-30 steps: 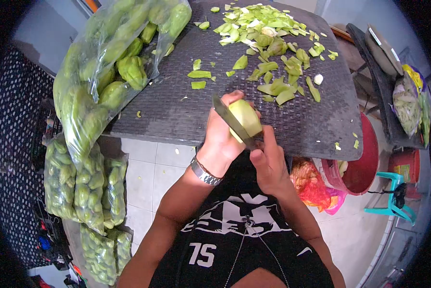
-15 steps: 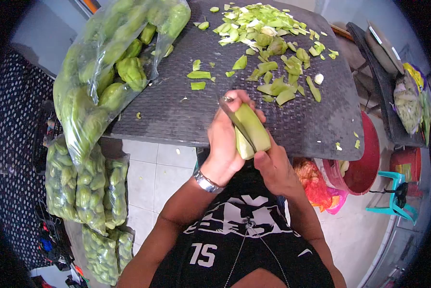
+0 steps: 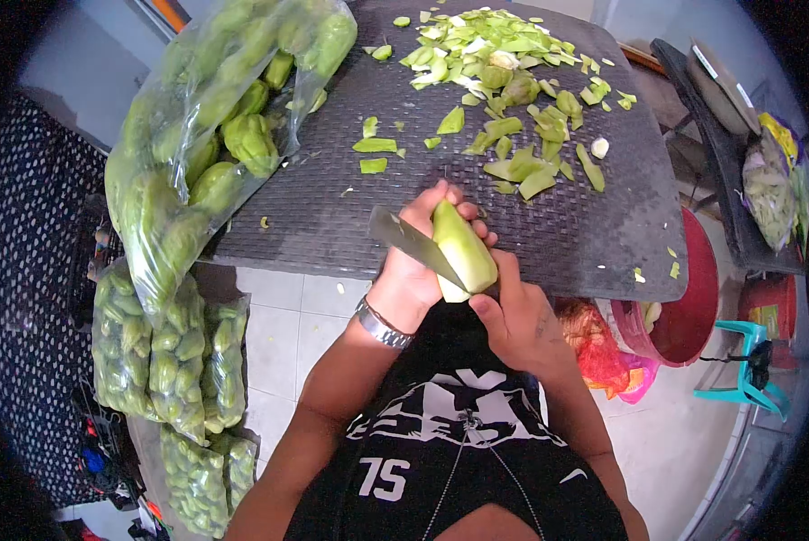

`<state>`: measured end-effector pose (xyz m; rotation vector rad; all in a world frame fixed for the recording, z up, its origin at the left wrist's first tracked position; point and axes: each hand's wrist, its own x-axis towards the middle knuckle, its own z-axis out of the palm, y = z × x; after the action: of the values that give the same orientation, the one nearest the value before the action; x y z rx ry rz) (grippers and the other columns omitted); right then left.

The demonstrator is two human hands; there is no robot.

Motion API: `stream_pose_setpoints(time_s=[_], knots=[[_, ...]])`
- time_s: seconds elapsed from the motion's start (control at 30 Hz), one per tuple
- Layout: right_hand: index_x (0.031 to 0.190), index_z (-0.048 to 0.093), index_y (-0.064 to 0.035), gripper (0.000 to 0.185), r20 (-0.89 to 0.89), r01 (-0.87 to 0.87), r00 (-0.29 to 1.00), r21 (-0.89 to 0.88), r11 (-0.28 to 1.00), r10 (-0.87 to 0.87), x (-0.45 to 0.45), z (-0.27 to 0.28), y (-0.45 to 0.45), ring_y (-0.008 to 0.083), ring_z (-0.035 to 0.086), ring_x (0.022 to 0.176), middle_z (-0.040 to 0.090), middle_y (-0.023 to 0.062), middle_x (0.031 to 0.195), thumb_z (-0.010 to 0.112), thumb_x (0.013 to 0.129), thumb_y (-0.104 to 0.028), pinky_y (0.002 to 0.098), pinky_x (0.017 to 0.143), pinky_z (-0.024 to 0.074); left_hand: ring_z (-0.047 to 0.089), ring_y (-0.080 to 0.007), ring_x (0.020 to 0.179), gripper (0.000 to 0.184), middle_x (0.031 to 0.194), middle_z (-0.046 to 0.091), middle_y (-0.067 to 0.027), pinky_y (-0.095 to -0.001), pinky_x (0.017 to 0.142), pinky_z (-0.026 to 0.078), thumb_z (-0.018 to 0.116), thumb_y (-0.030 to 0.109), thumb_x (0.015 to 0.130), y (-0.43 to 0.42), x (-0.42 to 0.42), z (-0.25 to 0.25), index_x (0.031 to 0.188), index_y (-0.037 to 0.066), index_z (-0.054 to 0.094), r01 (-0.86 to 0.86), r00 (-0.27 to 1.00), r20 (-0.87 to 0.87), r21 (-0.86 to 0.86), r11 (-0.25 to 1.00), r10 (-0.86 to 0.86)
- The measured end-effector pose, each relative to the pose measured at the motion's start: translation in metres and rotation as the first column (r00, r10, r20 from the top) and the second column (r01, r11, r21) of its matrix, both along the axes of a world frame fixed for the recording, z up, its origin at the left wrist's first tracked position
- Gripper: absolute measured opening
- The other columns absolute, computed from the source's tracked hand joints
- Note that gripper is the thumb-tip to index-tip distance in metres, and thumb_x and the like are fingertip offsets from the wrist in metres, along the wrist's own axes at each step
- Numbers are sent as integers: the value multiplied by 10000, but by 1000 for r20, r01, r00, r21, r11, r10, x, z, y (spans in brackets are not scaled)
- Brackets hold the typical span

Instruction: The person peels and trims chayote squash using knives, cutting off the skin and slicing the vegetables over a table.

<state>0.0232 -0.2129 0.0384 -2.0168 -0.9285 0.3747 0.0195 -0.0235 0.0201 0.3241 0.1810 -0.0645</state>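
Note:
A pale green, peeled chayote [image 3: 463, 245] is held over the near edge of the dark woven table [image 3: 314, 216]. My left hand [image 3: 413, 270] is wrapped round it from the left and below, with fingertips showing past its far end. A wide knife blade [image 3: 413, 242] lies against the chayote's left side, its tip pointing up and left. My right hand [image 3: 517, 316] is closed at the near end of the blade; the handle is mostly hidden by the fingers, and the thumb is by the chayote's near end.
Green peels [image 3: 495, 45] are heaped at the table's far side. A clear bag of chayotes [image 3: 188, 135] lies on the left edge, with more filled bags [image 3: 170, 352] below. Right of the table are a red tub [image 3: 693, 316], a red net bag [image 3: 589, 347] and a teal stool [image 3: 747, 370].
The knife blade has swung outward to the left from the chayote, and the chayote has turned in my left hand. Both hands stay close together over the table edge.

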Motion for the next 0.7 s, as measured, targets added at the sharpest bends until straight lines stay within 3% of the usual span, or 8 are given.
stream_pose_setpoints(time_s=[0.27,0.4,0.57,0.67,0.7], knots=[[1343,386,6,599,-42,-48,998,81,996,52,8,-13,-1,552,656,845,664,320,855,370,1071,-527,616,710,515,642,-272,798,241,783,589,-34,-499,925,535,534,306,1051,-22,-4,-4,883,133,548,-229,972,-58,15,973,229],[1335,395,3,636,-61,-67,995,106,992,73,8,-13,-2,551,657,846,666,311,846,351,1063,-570,609,729,515,667,-293,867,256,802,608,-45,-507,964,533,532,320,1057,-23,-8,-4,892,125,554,-192,981,-20,0,981,192],[1396,355,-2,690,-19,-85,996,164,983,90,12,-26,-3,540,665,906,678,309,940,443,1037,-584,576,774,527,666,-342,1036,273,872,639,-58,-510,1019,512,549,349,1054,-18,-9,-13,930,107,578,27,998,63,-92,995,-21],[1435,324,-7,659,-109,-85,989,132,988,99,9,-20,-9,506,679,971,684,297,1000,540,1032,-482,523,830,532,632,-361,1131,258,986,665,-90,-507,1049,494,554,339,1054,-9,-7,-15,1003,92,612,-23,999,-25,-22,1000,22],[1447,314,-9,653,-142,-79,985,127,989,97,9,-15,-9,492,685,994,686,293,1019,573,1030,-439,503,850,532,604,-371,1183,340,1080,652,-118,-513,1067,478,523,395,1053,-6,-8,-12,1103,66,590,-81,996,29,27,996,80]])
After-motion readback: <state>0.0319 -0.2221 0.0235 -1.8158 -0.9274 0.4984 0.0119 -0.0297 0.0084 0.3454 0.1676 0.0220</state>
